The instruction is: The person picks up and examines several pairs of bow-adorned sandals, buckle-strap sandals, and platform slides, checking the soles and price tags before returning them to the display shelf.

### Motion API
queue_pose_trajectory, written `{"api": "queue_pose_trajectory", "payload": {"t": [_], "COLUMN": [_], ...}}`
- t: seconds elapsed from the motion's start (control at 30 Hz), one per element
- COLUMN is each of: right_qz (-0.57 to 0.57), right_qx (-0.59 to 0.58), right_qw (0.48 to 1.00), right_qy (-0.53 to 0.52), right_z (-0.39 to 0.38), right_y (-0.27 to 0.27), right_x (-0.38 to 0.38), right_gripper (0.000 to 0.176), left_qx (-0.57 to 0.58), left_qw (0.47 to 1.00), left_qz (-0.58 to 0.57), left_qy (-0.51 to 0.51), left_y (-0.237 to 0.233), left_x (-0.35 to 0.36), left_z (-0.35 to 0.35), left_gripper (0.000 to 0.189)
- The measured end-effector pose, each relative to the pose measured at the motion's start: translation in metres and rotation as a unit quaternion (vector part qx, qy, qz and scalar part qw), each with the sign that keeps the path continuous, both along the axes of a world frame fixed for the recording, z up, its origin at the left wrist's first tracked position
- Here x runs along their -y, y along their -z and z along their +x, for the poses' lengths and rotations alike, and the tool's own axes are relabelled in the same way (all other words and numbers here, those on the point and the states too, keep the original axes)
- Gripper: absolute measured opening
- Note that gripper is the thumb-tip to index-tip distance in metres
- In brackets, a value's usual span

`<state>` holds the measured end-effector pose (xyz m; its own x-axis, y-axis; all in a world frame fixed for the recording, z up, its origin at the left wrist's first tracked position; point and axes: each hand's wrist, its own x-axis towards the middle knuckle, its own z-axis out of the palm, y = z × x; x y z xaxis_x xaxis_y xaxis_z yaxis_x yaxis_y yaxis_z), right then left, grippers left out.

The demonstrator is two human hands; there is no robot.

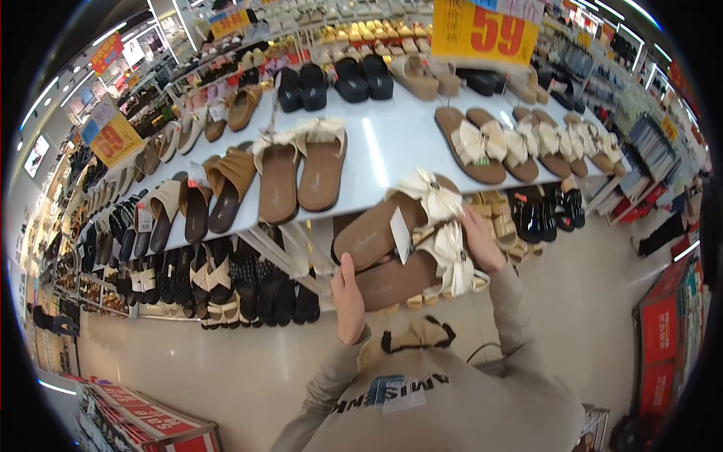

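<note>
A pair of brown slide sandals (369, 239) with cream bows is held in front of the white display table, soles side by side and toes to the right. My left hand (349, 303) grips the heel end, its thumb up along the edge. At the toe end, near the bows, my right hand (483, 241) is closed round the pair; part of its fingers is hidden behind them. A white paper tag (401, 235) hangs between the two sandals. On the table just beyond stands a similar bowed pair (320, 177).
The white table (384, 143) bears more bowed slides (482, 147) at right, black platform slides (301, 89) behind and brown slides (226, 192) at left. Shoes fill a lower shelf (256, 282). Yellow price signs (482, 34) stand above. Red-sided bins (655, 331) flank the floor.
</note>
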<state>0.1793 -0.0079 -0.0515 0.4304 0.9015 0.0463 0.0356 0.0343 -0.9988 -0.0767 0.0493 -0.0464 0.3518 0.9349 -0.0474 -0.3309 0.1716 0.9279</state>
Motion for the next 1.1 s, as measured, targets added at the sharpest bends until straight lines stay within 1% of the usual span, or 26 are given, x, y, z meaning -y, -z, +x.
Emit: {"api": "queue_pose_trajectory", "payload": {"t": [0.07, 0.1, 0.13, 0.2, 0.23, 0.3, 0.33, 0.4, 0.43, 0.5, 0.53, 0.57, 0.6, 0.63, 0.7, 0.73, 0.8, 0.83, 0.87, 0.93, 0.97, 1.0, 1.03, 1.07, 1.1], "right_qz": [-0.018, -0.023, -0.019, -0.013, -0.012, 0.029, 0.03, 0.047, 0.064, 0.061, 0.057, 0.115, 0.114, 0.108, 0.099, 0.098, 0.085, 0.089, 0.089, 0.089, 0.092, 0.092, 0.093, 0.093, 0.079], "right_qx": [0.0, -0.009, -0.016, 0.045, 0.044, 0.044, 0.044, 0.064, 0.102, 0.112, 0.123, 0.126, 0.125, 0.123, 0.139, 0.14, 0.161, 0.161, 0.162, 0.189, 0.196, 0.199, 0.185, 0.17, 0.184], "right_qw": [1.0, 1.0, 1.0, 0.999, 0.999, 0.997, 0.996, 0.997, 0.992, 0.991, 0.99, 0.984, 0.985, 0.984, 0.98, 0.98, 0.972, 0.972, 0.972, 0.972, 0.971, 0.97, 0.973, 0.977, 0.976], "right_qy": [0.003, -0.003, -0.002, 0.021, 0.022, 0.063, 0.066, -0.026, -0.023, -0.035, -0.049, -0.045, -0.046, -0.068, -0.098, -0.098, -0.147, -0.147, -0.148, -0.112, -0.103, -0.109, -0.1, -0.091, -0.087], "right_z": [-0.009, -0.011, -0.014, -0.016, -0.017, -0.021, -0.019, -0.017, -0.02, -0.025, -0.027, -0.032, -0.033, -0.032, -0.028, -0.026, -0.026, -0.029, -0.03, -0.035, -0.037, -0.041, -0.046, -0.049, -0.048], "right_y": [-0.023, -0.028, -0.032, -0.037, -0.038, -0.041, -0.043, -0.051, -0.056, -0.07, -0.074, -0.075, -0.075, -0.077, -0.077, -0.077, -0.079, -0.08, -0.079, -0.077, -0.077, -0.078, -0.079, -0.08, -0.076], "right_x": [0.001, 0.0, -0.001, -0.003, -0.005, -0.009, -0.01, -0.014, -0.015, -0.012, -0.012, -0.015, -0.017, -0.02, -0.031, -0.038, -0.051, -0.057, -0.06, -0.065, -0.065, -0.064, -0.061, -0.06, -0.061], "right_gripper": [0.045, 0.047, 0.048, 0.05, 0.05, 0.046, 0.046, 0.043, 0.039, 0.038, 0.038, 0.036, 0.036, 0.035, 0.036, 0.036, 0.041, 0.045, 0.045, 0.046, 0.045, 0.045, 0.044, 0.043, 0.041], "left_qx": [0.0, -0.023, -0.027, -0.118, -0.119, -0.102, -0.101, -0.043, -0.044, -0.019, -0.02, -0.028, -0.037, -0.037, -0.02, -0.02, -0.019, -0.019, -0.018, -0.015, 0.003, 0.021, 0.025, 0.073, 0.12], "left_qw": [1.0, 0.999, 0.999, 0.979, 0.979, 0.971, 0.971, 0.978, 0.978, 0.963, 0.963, 0.952, 0.939, 0.939, 0.951, 0.951, 0.927, 0.927, 0.929, 0.929, 0.94, 0.95, 0.948, 0.956, 0.961], "left_qz": [0.012, 0.028, 0.027, 0.084, 0.086, 0.09, 0.091, 0.042, 0.043, -0.018, -0.017, -0.011, -0.006, -0.007, -0.027, -0.028, -0.077, -0.077, -0.068, -0.061, -0.05, -0.04, -0.042, -0.029, -0.015], "left_qy": [-0.007, -0.039, -0.039, -0.14, -0.139, -0.199, -0.195, -0.202, -0.2, -0.267, -0.267, -0.304, -0.342, -0.342, -0.306, -0.306, -0.367, -0.367, -0.363, -0.365, -0.337, -0.309, -0.315, -0.282, -0.248], "left_y": [-0.002, -0.001, 0.005, 0.014, 0.014, 0.01, 0.011, 0.013, 0.013, 0.012, 0.011, 0.01, 0.009, 0.012, 0.022, 0.015, 0.001, 0.0, -0.001, 0.006, 0.02, 0.021, 0.023, 0.024, 0.021], "left_x": [0.009, 0.015, 0.019, 0.027, 0.032, 0.041, 0.044, 0.049, 0.051, 0.056, 0.056, 0.055, 0.055, 0.055, 0.054, 0.055, 0.054, 0.052, 0.05, 0.045, 0.038, 0.033, 0.03, 0.025, 0.021], "left_z": [-0.004, -0.004, -0.004, -0.006, -0.005, -0.003, -0.004, -0.005, -0.004, -0.001, 0.001, 0.004, 0.005, 0.002, -0.003, 0.001, 0.008, 0.009, 0.009, 0.003, -0.001, -0.005, -0.009, -0.012, -0.013], "left_gripper": [0.05, 0.05, 0.05, 0.049, 0.049, 0.048, 0.048, 0.048, 0.048, 0.052, 0.052, 0.054, 0.056, 0.056, 0.058, 0.058, 0.059, 0.059, 0.059, 0.06, 0.06, 0.06, 0.06, 0.058, 0.057]}}
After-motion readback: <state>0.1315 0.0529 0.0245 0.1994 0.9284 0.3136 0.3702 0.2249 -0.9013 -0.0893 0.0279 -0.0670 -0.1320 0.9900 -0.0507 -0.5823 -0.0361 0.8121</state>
